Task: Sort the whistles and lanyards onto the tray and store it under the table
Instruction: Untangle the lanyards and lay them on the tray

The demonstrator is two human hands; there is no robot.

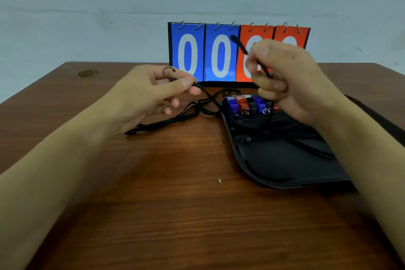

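A black tray [285, 166] lies on the right half of the wooden table. Several whistles [252, 105], blue, red and black, stand in a row at its far end, with black lanyards [285, 136] piled behind them. My left hand [162, 90] pinches one end of a black lanyard [175, 119], a small metal ring showing above its fingers; the cord trails over the table to the left of the tray. My right hand [282, 72] is raised above the whistles and grips another black cord end that sticks up past the fingers.
A flip scoreboard [203, 55] with blue and red zero cards stands at the table's far edge, just behind the tray. A stain [87, 73] marks the far left corner. A pale wall rises behind the brown table [175, 204].
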